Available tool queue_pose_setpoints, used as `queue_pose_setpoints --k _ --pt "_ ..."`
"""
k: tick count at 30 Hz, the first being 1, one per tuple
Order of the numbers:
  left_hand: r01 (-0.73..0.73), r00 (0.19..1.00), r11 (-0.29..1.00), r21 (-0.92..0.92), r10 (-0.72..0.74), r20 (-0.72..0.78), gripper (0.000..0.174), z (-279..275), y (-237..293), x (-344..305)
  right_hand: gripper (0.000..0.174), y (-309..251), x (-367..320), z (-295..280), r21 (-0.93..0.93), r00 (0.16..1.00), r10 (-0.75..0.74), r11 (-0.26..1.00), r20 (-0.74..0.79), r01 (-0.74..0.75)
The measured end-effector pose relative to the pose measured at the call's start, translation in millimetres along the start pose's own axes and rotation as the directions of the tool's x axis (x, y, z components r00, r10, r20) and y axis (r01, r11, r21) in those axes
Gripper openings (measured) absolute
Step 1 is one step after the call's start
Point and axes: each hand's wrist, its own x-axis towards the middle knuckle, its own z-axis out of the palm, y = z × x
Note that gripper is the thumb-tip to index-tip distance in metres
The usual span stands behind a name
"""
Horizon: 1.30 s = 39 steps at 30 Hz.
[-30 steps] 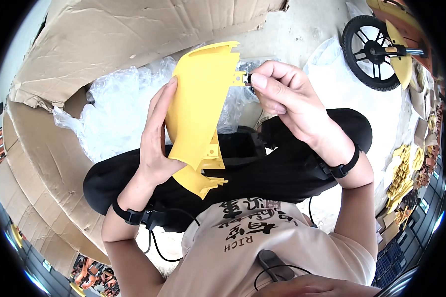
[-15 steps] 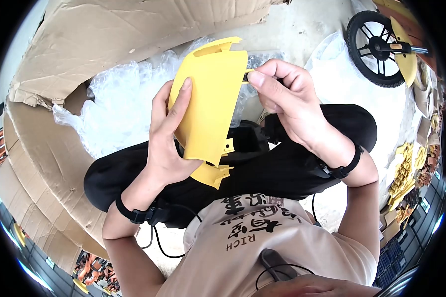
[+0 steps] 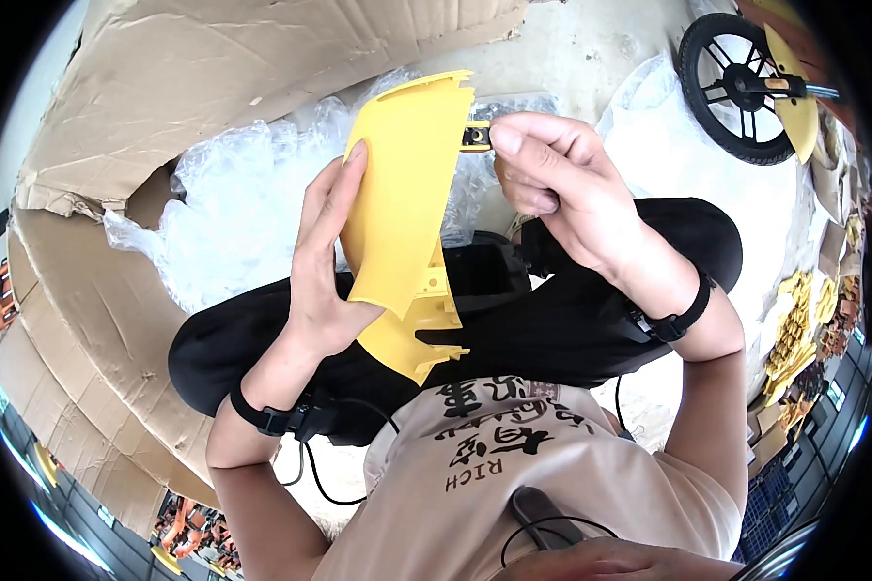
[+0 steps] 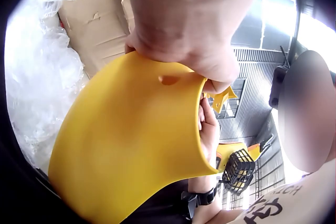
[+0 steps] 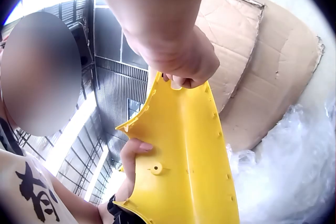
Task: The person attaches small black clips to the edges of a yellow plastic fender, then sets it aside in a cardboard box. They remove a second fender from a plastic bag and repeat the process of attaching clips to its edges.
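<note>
A curved yellow plastic cover [image 3: 397,213] is held up over the person's lap. My left hand [image 3: 322,261] grips its left side, fingertips at the upper part of that edge and thumb round the lower end. In the right wrist view the left thumb [image 5: 140,148] lies on the cover's inner face, near a round screw post [image 5: 156,168]. A tab juts from the cover's right edge with a small black clip [image 3: 476,136] on it. My right hand [image 3: 567,189] pinches the outer end of this clip between thumb and forefinger, its fingertips hiding part of it.
Crumpled clear plastic wrap [image 3: 233,194] and large cardboard sheets [image 3: 262,68] lie beyond and left of the lap. A black wheel [image 3: 738,87] with a yellow fender stands at the far right. Piled yellow parts [image 3: 790,329] lie further along the right side.
The cover has turned back and forth in the left hand and moved slightly right. The right fingers stay at the tab, where more of the black clip shows now.
</note>
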Motion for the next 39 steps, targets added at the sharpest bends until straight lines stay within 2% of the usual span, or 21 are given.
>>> queue_pose_setpoints --k 2,9,11,12,14,18,20,22,26,29,32,35,39 --pt "0.007 1.0 0.99 -0.138 -0.004 0.024 0.094 1 0 -1 0.024 2 2 -4 0.153 0.991 0.089 0.983 0.098 -0.103" --pt "0.02 0.999 0.984 -0.175 -0.012 0.047 0.094 0 -1 -4 0.026 6 4 -7 0.181 0.974 0.118 0.971 0.194 -0.154" --pt "0.087 0.995 0.979 -0.185 -0.094 -0.029 0.093 3 -4 -3 0.031 4 4 2 0.229 0.98 0.197 0.952 0.041 -0.201" --pt "0.123 0.99 0.966 -0.225 -0.135 -0.036 0.092 0 -5 -3 0.031 3 4 2 0.224 0.978 0.203 0.952 0.042 -0.208" --pt "0.146 0.983 0.954 -0.261 -0.17 -0.071 0.092 -4 1 -2 0.041 2 5 1 0.344 0.961 0.272 0.898 0.054 -0.274" --pt "0.138 0.972 0.931 -0.338 -0.193 -0.136 0.092 -4 3 -1 0.037 6 5 -10 0.32 0.969 0.242 0.915 0.055 -0.247" --pt "0.13 0.971 0.924 -0.36 -0.192 -0.143 0.091 -4 4 -2 0.036 7 6 -13 0.251 0.977 0.172 0.948 0.123 -0.198" --pt "0.143 0.978 0.95 -0.277 -0.179 -0.111 0.092 -7 4 -2 0.034 8 6 -11 0.219 0.981 0.155 0.96 0.114 -0.177" --pt "0.142 0.978 0.941 -0.306 -0.18 -0.1 0.093 -7 1 -2 0.033 9 6 -6 0.136 0.99 0.113 0.983 0.083 -0.124" --pt "0.135 0.98 0.934 -0.331 -0.174 -0.091 0.094 -6 -2 -1 0.034 8 4 -4 0.11 0.984 0.138 0.982 0.115 -0.151" --pt "0.112 0.986 0.953 -0.283 -0.143 -0.09 0.094 -6 -3 -2 0.035 6 4 -11 0.124 0.965 0.2 0.967 0.168 -0.222" --pt "0.092 0.989 0.955 -0.281 -0.12 -0.086 0.094 -7 -5 -1 0.034 5 5 -14 0.186 0.961 0.199 0.954 0.191 -0.234" --pt "0.111 0.985 0.951 -0.289 -0.143 -0.094 0.094 -6 -4 0 0.034 1 4 -4 0.221 0.97 0.196 0.949 0.147 -0.225"
